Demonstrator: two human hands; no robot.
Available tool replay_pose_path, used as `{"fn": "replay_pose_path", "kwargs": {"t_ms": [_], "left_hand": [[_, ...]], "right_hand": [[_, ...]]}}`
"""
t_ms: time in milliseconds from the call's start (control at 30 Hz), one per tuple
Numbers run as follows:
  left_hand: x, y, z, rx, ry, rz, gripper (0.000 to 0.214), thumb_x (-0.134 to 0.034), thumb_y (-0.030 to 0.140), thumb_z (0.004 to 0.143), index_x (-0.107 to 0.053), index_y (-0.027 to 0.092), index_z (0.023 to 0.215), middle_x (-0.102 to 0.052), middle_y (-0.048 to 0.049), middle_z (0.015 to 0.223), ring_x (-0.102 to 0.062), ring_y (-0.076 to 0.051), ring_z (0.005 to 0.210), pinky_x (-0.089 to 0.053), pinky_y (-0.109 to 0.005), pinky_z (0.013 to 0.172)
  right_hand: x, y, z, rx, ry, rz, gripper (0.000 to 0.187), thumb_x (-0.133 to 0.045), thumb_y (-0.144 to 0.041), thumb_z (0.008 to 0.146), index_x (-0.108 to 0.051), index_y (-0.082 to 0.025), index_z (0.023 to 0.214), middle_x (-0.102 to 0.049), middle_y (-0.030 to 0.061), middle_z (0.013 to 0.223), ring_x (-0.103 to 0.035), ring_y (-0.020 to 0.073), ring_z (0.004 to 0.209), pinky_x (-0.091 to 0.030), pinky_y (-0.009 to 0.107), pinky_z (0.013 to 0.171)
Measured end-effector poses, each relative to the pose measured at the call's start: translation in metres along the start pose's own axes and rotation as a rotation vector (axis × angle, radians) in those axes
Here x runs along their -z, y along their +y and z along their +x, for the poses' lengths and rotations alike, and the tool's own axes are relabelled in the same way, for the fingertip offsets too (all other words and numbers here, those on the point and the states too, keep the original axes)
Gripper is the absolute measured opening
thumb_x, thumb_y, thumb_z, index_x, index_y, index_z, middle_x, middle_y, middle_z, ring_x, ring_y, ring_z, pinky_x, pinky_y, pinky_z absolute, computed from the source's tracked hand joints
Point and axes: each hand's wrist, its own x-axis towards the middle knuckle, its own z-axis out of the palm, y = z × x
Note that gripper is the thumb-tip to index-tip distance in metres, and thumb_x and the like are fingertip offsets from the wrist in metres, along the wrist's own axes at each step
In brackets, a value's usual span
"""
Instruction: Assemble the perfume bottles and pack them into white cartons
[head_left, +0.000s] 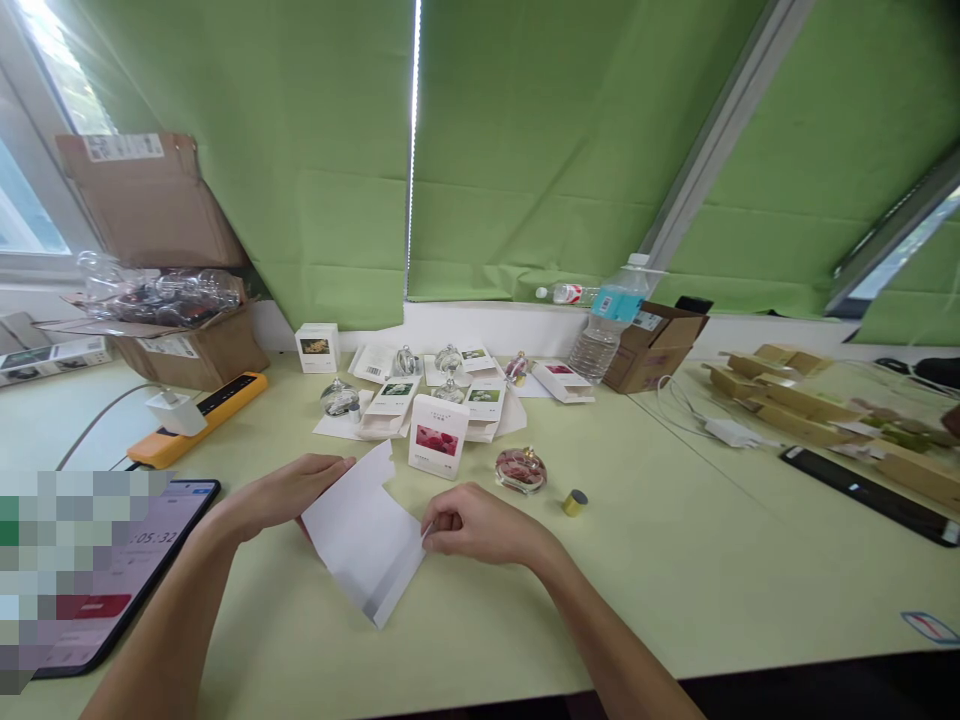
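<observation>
A white folded card sheet (367, 530) is between my two hands, tilted above the table, with a creased strip along its lower right edge. My left hand (296, 490) grips its left side, the fingers partly hidden behind it. With thumb and fingers pinched, my right hand (476, 522) holds the right edge. Just beyond stands a white box with a red flower picture (437, 437). To its right sits a round glass perfume bottle (520, 470) with reddish contents, and a small gold cap (575, 502) lies nearby.
Several glass bottles and small white boxes (390, 397) cluster behind. A phone (150, 570) and an orange power strip (202, 420) lie left, near an open carton (187, 350). A water bottle (611, 320) stands back right; a black flat object (870, 495) lies far right.
</observation>
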Motion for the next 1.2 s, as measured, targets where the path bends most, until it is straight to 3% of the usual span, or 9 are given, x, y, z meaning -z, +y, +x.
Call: {"fn": "replay_pose_path", "kwargs": {"t_ms": [300, 567, 1000, 1200], "left_hand": [[-0.001, 0.001, 0.001, -0.021, -0.103, 0.062, 0.046, -0.049, 0.063, 0.078, -0.065, 0.022, 0.091, -0.063, -0.0034, 0.087, -0.058, -0.021, 0.082, -0.046, -0.026, 0.061], [-0.009, -0.006, 0.008, -0.034, -0.294, -0.036, 0.044, -0.049, 0.058, 0.083, -0.059, 0.021, 0.105, -0.064, -0.007, 0.089, -0.064, -0.022, 0.078, -0.05, -0.026, 0.054], [-0.016, -0.011, 0.015, -0.021, -0.336, -0.042, 0.042, -0.058, 0.051, 0.078, -0.057, 0.021, 0.106, -0.061, -0.0058, 0.091, -0.065, -0.021, 0.073, -0.048, -0.025, 0.05], [-0.019, -0.009, 0.014, -0.008, -0.327, -0.041, 0.043, -0.061, 0.051, 0.075, -0.057, 0.02, 0.105, -0.063, -0.0055, 0.088, -0.064, -0.018, 0.067, -0.048, -0.024, 0.049]], "right_hand": [[0.0, -0.001, -0.001, -0.011, 0.028, -0.005, 0.017, -0.06, -0.027, 0.079, -0.069, -0.019, 0.091, -0.063, -0.0013, 0.072, -0.053, 0.0104, 0.06, -0.038, 0.02, 0.052], [0.0, -0.003, 0.0, -0.017, 0.03, -0.013, 0.018, -0.06, -0.024, 0.079, -0.069, -0.019, 0.094, -0.062, -0.0018, 0.069, -0.051, 0.0102, 0.058, -0.037, 0.021, 0.053], [0.001, -0.007, 0.001, -0.004, 0.052, -0.051, 0.013, -0.059, -0.019, 0.079, -0.067, -0.017, 0.089, -0.06, -0.0016, 0.07, -0.047, 0.0093, 0.058, -0.034, 0.02, 0.052], [0.001, -0.007, 0.001, -0.032, 0.077, -0.08, 0.015, -0.059, -0.026, 0.08, -0.067, -0.018, 0.089, -0.061, -0.0008, 0.072, -0.049, 0.0105, 0.06, -0.033, 0.02, 0.052]]}}
